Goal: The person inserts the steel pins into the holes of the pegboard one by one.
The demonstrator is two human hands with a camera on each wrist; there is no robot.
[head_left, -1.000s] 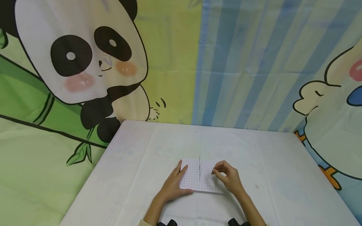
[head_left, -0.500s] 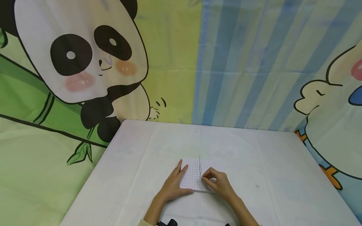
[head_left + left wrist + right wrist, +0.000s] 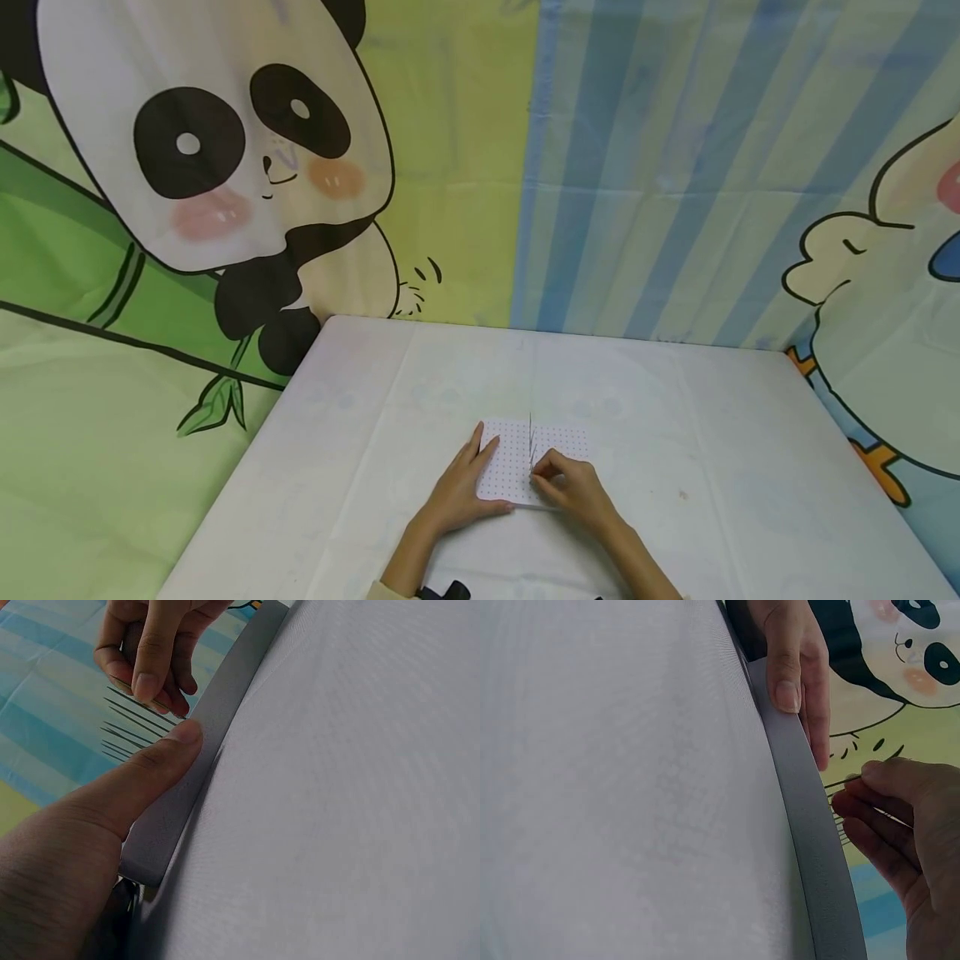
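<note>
A white board [image 3: 510,437] with a grid of small dark dots lies on the table. Several thin dark needles [image 3: 136,714] stand up from it in a row, clearest in the left wrist view. My left hand [image 3: 459,490] rests against the board's near left corner, thumb on the front edge and straight fingers along the left side. Between thumb and fingertips, my right hand [image 3: 576,493] pinches another needle [image 3: 843,782] at the near end of the row. Whether its lower tip sits in the board is hidden.
The white-covered table [image 3: 660,433] extends around the board on all sides. Behind it hangs a printed cloth backdrop [image 3: 450,167] with a panda and blue stripes. A black strap piece [image 3: 453,591] shows at the left wrist.
My right hand has moved left from over the board's right side to the near end of the needle row, carrying the pinched needle. The left hand and board have stayed in place.
</note>
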